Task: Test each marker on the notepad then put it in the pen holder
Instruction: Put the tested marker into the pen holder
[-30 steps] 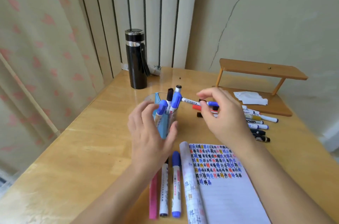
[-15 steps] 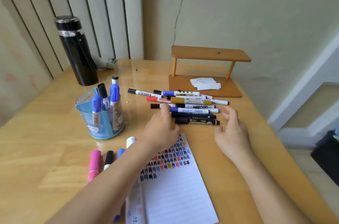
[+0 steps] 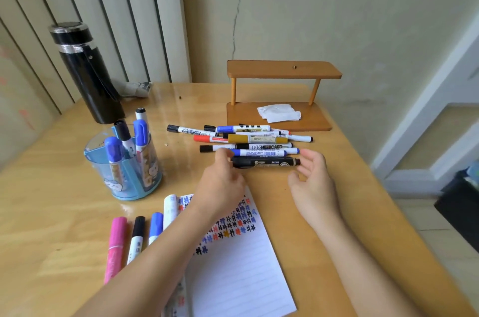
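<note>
Between the two hands lay the black marker [image 3: 265, 162], nearest in a loose heap of markers [image 3: 246, 139] just beyond the fingertips. The left hand [image 3: 220, 181] had its fingers at the marker's cap end, touching or close to it; I could not tell whether they had closed on it. The right hand [image 3: 312, 176] stood open and empty, fingers spread just beside the other end. Under the left wrist sat the notepad [image 3: 241, 259], its top rows filled with coloured marks, the lower lines bare. Left of the left hand stood the holder [image 3: 124, 171], four markers upright in it. Three more markers [image 3: 134, 239] lay left of the left forearm.

The likeliest slip, to my mind, was disturbing the heap: the blue marker [image 3: 264, 152] lay touching the black one, so a careless lift would probably roll it or drag it along. The round barrels could also run toward the table edge right of the right hand. An inked tip might smear under the left forearm resting on the pad.

The table [image 3: 51, 213] was glossy pale wood, smooth enough to let things roll. Beyond the heap stood a small wooden shelf [image 3: 283, 73] with crumpled paper [image 3: 278, 113] under it, a black flask [image 3: 85, 73] far left, and a cracked wall behind.
</note>
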